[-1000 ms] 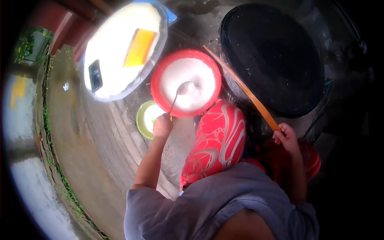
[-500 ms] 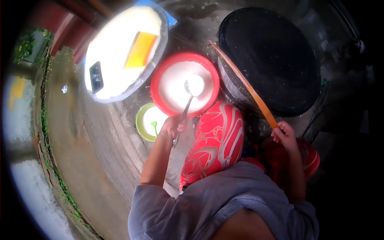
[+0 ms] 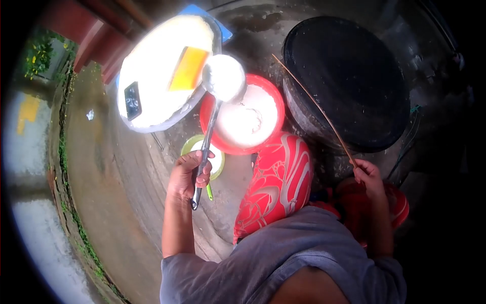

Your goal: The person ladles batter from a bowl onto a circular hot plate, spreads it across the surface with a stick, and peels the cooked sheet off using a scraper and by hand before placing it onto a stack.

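My left hand (image 3: 191, 175) is closed around the dark handle of a ladle (image 3: 224, 78). The ladle's round bowl looks white and hangs over the upper left rim of a red basin (image 3: 279, 104). White liquid fills the basin, with a ring-shaped ripple at its middle. Pinched in my right hand (image 3: 369, 178) is one end of a long thin wooden strip (image 3: 324, 114), its edge turned toward me. The strip slants up along the left side of a large, round black surface (image 3: 349, 81); whether it touches cannot be seen.
A green bowl (image 3: 188, 147) with white contents stands beside the basin, a light-green handle (image 3: 209, 191) near it. At upper left, a wide white round surface (image 3: 152, 61) bears a phone (image 3: 132, 101) and a yellow-orange object (image 3: 188, 68). My red-patterned knee (image 3: 278, 177) adjoins the basin.
The ladle has risen out of the basin's liquid and moved up and left with my left hand. The wooden strip has turned from its flat face to its thin edge.
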`<state>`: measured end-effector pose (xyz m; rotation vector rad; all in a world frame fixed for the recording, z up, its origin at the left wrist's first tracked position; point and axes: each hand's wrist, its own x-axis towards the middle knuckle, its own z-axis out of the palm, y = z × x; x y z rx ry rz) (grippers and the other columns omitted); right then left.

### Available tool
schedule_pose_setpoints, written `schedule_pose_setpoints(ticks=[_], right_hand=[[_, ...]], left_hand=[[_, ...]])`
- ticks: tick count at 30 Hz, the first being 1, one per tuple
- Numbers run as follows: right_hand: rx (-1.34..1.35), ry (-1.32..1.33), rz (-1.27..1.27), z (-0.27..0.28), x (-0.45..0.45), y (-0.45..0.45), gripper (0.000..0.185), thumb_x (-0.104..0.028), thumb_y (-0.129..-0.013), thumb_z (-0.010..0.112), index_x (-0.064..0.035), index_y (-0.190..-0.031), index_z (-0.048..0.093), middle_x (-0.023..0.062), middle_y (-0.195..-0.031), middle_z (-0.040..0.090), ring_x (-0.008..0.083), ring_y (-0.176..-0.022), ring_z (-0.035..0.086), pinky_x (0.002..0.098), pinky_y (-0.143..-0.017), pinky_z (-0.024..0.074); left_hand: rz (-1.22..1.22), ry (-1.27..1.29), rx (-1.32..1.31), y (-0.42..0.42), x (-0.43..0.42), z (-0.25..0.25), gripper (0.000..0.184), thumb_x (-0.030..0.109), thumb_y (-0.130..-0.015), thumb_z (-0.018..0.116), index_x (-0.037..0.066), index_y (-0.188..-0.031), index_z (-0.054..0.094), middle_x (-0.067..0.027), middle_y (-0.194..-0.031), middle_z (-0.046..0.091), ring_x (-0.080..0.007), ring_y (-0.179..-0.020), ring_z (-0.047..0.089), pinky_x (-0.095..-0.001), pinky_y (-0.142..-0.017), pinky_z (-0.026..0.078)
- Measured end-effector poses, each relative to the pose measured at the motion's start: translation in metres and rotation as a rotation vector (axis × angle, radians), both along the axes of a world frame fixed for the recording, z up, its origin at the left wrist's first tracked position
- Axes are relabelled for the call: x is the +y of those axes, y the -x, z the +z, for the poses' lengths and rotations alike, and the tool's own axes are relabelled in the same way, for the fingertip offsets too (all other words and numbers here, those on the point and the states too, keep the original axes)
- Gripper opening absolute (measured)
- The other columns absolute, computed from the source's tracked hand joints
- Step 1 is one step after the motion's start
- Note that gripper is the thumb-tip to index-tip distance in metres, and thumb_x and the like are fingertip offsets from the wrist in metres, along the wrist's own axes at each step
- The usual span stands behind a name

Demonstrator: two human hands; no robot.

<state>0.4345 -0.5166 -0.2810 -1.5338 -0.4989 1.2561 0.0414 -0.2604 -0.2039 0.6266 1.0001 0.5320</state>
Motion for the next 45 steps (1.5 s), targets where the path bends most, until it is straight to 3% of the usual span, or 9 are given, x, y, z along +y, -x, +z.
schedule_pose_setpoints(ticks=[7, 11, 14, 19, 22, 29, 32, 41, 45], right_hand=[[-0.032, -0.035, 0.035, 0.001, 0.007, 0.010, 0.019, 0.001, -0.083, 0.052, -0.0006, -0.101, 0.047, 0.0018, -0.076, 0.055, 0.0059, -0.065, 0.051, 0.0181, -0.062, 0.0413], [-0.241, -0.072, -0.038, -0.006, 0.011, 0.007, 0.029, 0.000, -0.083, 0.052, 0.0017, -0.113, 0.052, 0.0007, -0.077, 0.057, 0.0057, -0.066, 0.050, 0.0174, -0.063, 0.0404], [-0.483, -0.032, -0.061, 0.004, 0.014, 0.003, 0.039, 0.000, -0.083, 0.052, -0.0014, -0.122, 0.050, 0.0016, -0.080, 0.060, 0.0060, -0.069, 0.053, 0.0197, -0.066, 0.0437], [-0.778, -0.041, -0.141, 0.002, 0.017, -0.014, 0.043, 0.002, -0.082, 0.054, -0.0060, -0.124, 0.050, 0.0108, -0.101, 0.063, 0.0112, -0.086, 0.059, 0.0234, -0.077, 0.0463], [-0.752, -0.054, -0.210, 0.006, 0.027, -0.022, 0.040, 0.001, -0.081, 0.055, -0.0061, -0.121, 0.053, 0.0132, -0.110, 0.060, 0.0144, -0.094, 0.059, 0.0239, -0.079, 0.0461], [-0.866, -0.110, -0.236, 0.005, 0.069, -0.036, 0.039, -0.002, -0.078, 0.059, -0.0087, -0.116, 0.057, 0.0133, -0.103, 0.063, 0.0187, -0.084, 0.063, 0.0249, -0.073, 0.0486], [-1.099, -0.166, -0.147, 0.009, 0.096, -0.039, 0.043, -0.005, -0.075, 0.061, -0.0158, -0.117, 0.057, 0.0118, -0.092, 0.062, 0.0252, -0.071, 0.060, 0.0293, -0.063, 0.0487], [-1.068, -0.041, -0.040, 0.012, 0.118, -0.048, 0.045, -0.007, -0.075, 0.059, -0.0176, -0.119, 0.056, 0.0111, -0.086, 0.062, 0.0254, -0.069, 0.060, 0.0317, -0.065, 0.0491], [-0.992, 0.075, -0.017, -0.001, 0.116, -0.053, 0.043, -0.007, -0.075, 0.059, -0.0171, -0.117, 0.057, 0.0119, -0.088, 0.063, 0.0256, -0.069, 0.060, 0.0307, -0.065, 0.0494]], left_hand=[[-0.008, -0.229, 0.021, -0.036, 0.011, 0.044, 0.031, 0.021, -0.091, 0.046, -0.007, -0.100, 0.053, -0.0078, -0.060, 0.051, -0.0083, -0.040, 0.038, -0.0192, -0.034, 0.028], [-0.011, -0.272, -0.133, -0.087, 0.024, 0.054, 0.029, 0.020, -0.090, 0.045, -0.006, -0.101, 0.054, -0.0075, -0.064, 0.054, -0.0105, -0.045, 0.044, -0.0205, -0.038, 0.031], [-0.068, -0.277, -0.133, -0.132, 0.041, 0.046, 0.032, 0.019, -0.090, 0.039, -0.006, -0.107, 0.049, -0.0092, -0.068, 0.053, -0.0112, -0.049, 0.044, -0.0205, -0.040, 0.033], [-0.066, -0.291, -0.187, -0.219, 0.062, 0.011, 0.019, 0.013, -0.089, 0.041, 0.000, -0.097, 0.052, -0.0075, -0.068, 0.052, -0.0115, -0.050, 0.045, -0.0213, -0.041, 0.035], [-0.092, -0.277, -0.177, -0.260, 0.074, -0.020, 0.014, 0.012, -0.089, 0.040, 0.003, -0.086, 0.051, -0.0066, -0.067, 0.053, -0.0125, -0.050, 0.047, -0.0234, -0.041, 0.038], [-0.015, -0.192, -0.062, -0.307, 0.077, -0.083, 0.012, 0.012, -0.089, 0.045, 0.003, -0.085, 0.051, -0.0071, -0.065, 0.052, -0.0144, -0.049, 0.048, -0.0257, -0.041, 0.040], [0.027, -0.134, -0.026, -0.307, 0.073, -0.102, 0.010, 0.010, -0.088, 0.047, 0.002, -0.089, 0.052, -0.0070, -0.065, 0.052, -0.0151, -0.048, 0.048, -0.0262, -0.041, 0.041], [0.108, -0.200, 0.127, -0.292, 0.057, -0.090, 0.017, 0.002, -0.085, 0.049, -0.005, -0.098, 0.057, -0.0041, -0.066, 0.054, -0.0098, -0.046, 0.046, -0.0219, -0.040, 0.037], [0.121, -0.458, 0.145, -0.292, 0.052, -0.080, 0.021, -0.001, -0.085, 0.048, -0.006, -0.103, 0.058, -0.0028, -0.065, 0.053, -0.0085, -0.046, 0.043, -0.0211, -0.040, 0.035]])
